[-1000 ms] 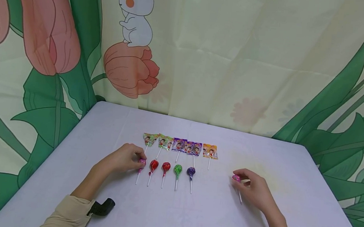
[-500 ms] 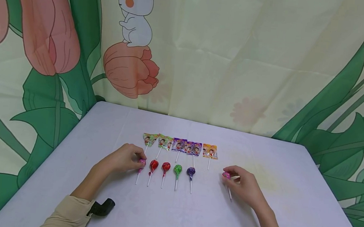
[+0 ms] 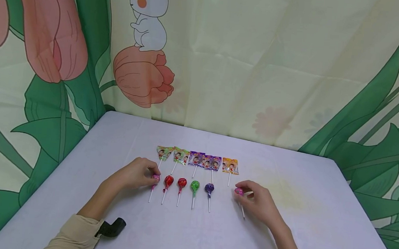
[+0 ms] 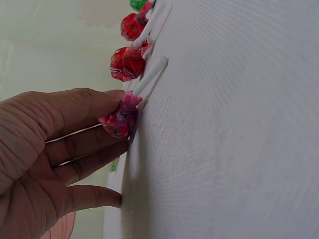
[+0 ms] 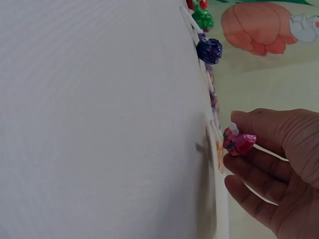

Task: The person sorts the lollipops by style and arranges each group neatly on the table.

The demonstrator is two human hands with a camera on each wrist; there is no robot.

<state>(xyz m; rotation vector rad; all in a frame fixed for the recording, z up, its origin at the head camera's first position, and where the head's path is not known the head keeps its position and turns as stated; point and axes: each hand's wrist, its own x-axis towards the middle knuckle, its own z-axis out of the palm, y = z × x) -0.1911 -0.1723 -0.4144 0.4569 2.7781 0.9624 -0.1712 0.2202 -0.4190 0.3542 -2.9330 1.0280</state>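
Note:
At the left end of the front row, my left hand [image 3: 141,173] pinches the wrapped head of a pink lollipop [image 4: 119,122] between thumb and fingers, its white stick lying toward the table's front. My right hand [image 3: 258,201] pinches another pink lollipop [image 5: 239,142] by its head, to the right of the row. Between the hands lie two red lollipops [image 3: 168,181], a green lollipop [image 3: 195,185] and a purple lollipop [image 3: 209,188], sticks toward the front. The purple one is nearest to my right hand.
Behind them runs a row of flat-packed lollipops: two in green wrappers [image 3: 181,156], two in purple wrappers [image 3: 197,158] and one in an orange wrapper [image 3: 230,166]. A white cloth covers the table [image 3: 190,241]. A printed curtain [image 3: 225,64] hangs behind it.
My right hand has moved left with its pink lollipop, closer to the purple one. The left hand has stayed on its pink lollipop, and the two rows have not moved.

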